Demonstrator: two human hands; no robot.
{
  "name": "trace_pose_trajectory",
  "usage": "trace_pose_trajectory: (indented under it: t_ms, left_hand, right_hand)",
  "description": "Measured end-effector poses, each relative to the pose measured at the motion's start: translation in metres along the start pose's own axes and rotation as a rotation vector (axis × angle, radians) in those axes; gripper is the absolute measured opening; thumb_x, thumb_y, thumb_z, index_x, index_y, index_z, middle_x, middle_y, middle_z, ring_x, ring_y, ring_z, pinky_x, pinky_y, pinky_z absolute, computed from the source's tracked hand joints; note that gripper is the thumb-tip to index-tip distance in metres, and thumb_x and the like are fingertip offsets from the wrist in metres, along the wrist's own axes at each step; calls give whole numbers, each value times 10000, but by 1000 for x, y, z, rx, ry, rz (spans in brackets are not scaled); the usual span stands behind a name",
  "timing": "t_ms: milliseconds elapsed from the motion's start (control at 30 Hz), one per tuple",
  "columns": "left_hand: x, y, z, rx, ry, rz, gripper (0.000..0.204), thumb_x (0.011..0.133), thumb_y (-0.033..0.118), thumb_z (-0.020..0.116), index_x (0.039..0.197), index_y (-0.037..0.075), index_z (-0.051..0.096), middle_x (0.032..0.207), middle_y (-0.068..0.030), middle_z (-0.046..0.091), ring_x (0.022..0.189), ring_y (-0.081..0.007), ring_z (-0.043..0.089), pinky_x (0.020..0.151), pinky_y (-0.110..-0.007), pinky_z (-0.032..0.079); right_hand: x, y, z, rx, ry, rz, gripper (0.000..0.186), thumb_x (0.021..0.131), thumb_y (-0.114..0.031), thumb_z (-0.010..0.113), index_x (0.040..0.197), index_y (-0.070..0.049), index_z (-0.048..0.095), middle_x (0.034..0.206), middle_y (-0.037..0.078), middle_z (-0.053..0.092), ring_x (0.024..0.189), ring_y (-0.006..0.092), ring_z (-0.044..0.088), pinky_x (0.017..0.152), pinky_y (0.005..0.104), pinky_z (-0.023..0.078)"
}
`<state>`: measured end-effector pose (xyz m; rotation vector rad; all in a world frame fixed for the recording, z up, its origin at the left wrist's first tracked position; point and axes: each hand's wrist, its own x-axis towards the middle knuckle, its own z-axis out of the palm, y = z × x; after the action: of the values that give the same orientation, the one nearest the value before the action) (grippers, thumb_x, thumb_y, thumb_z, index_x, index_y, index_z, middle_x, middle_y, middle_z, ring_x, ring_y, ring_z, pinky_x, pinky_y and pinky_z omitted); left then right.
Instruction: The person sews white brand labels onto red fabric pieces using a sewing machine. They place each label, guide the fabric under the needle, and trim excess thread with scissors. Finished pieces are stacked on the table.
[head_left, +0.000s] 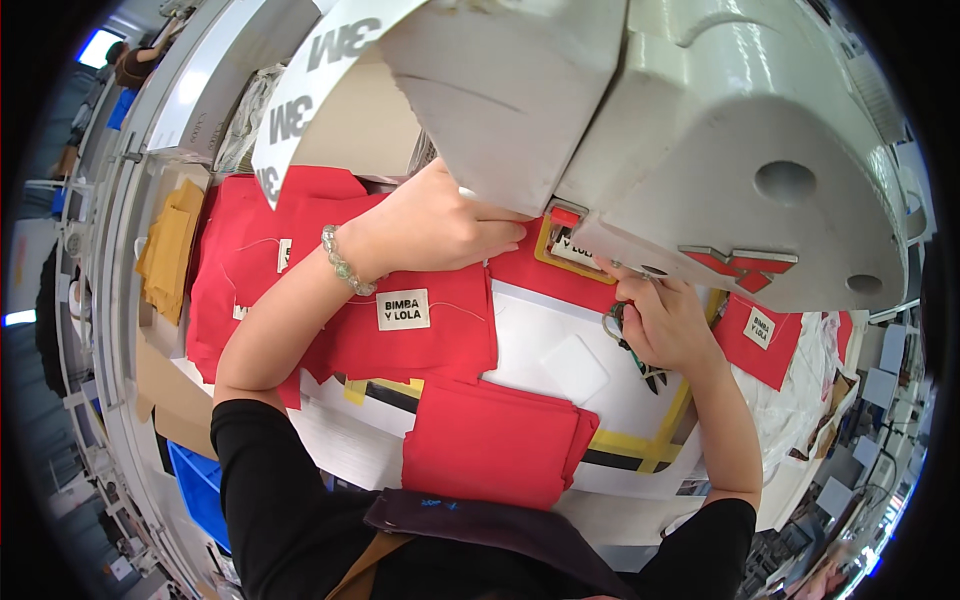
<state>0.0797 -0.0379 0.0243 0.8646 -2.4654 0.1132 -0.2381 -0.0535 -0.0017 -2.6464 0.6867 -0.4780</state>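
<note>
Machine head [745,170], bulky and off-white, fills the upper right and hides the far part of the work area. White printed strip [292,105] hangs beside it, upper left. Left side: stack of labelled red pieces [225,290], then a cardboard tray with ochre cloth [170,250]; blue bin [200,490] lower down. Folded red stack [490,440] sits near the person, overlapping the yellow-and-black tape on the table edge. White square [575,368] lies flat on the table [520,325]. Right: another labelled red piece [757,340] next to crumpled clear plastic [790,420].

Work piece [515,275] is under the machine head: plain red fabric, looks flat, cream label [572,245] with dark print inside a yellow frame [541,243], partly covered by the head.

Left hand [450,225]: fingers bent and close together, at the machine's near edge above the red fabric; can't tell if it grips anything. Right hand [660,320]: curled around small snips [653,379], blades toward the person, fingertips just beside the frame.
</note>
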Motion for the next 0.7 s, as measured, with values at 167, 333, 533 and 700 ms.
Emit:
trace_pose_trajectory:
  t_ms: [167, 333, 533, 700]
  left_hand:
    - [-1, 0, 1, 62, -4, 37, 62, 731, 119, 688, 773, 91, 723, 940, 28, 685, 975, -181, 620, 920, -403, 481]
    - [4, 2, -1, 78, -24, 41, 69, 743, 119, 668, 778, 101, 725, 944, 48, 684, 966, -158, 619, 892, -407, 495]
    - [8, 10, 9, -21, -107, 45, 170, 791, 153, 645, 942, 129, 718, 911, 45, 653, 912, -134, 631, 765, -349, 525]
    - [14, 12, 19, -74, -175, 27, 209, 847, 218, 648, 1037, 150, 700, 827, 26, 614, 808, -147, 645, 647, -274, 524]
  right_hand:
    - [-1, 1, 1, -37, -15, 6, 257, 692, 63, 529, 901, -59, 445, 1198, 167, 671, 802, 330, 607, 698, 409, 480]
    - [-2, 3, 3, -67, 39, -9, 264, 752, -42, 582, 1001, -123, 540, 878, 58, 661, 625, 239, 615, 520, 356, 461]
    - [-2, 5, 8, -45, 100, -32, 285, 773, -93, 610, 1048, -165, 585, 691, 3, 642, 503, 191, 603, 418, 323, 451]
    - [-3, -2, 1, -34, 1, 14, 255, 687, 58, 555, 914, -46, 505, 1133, 165, 685, 748, 312, 638, 688, 380, 516]
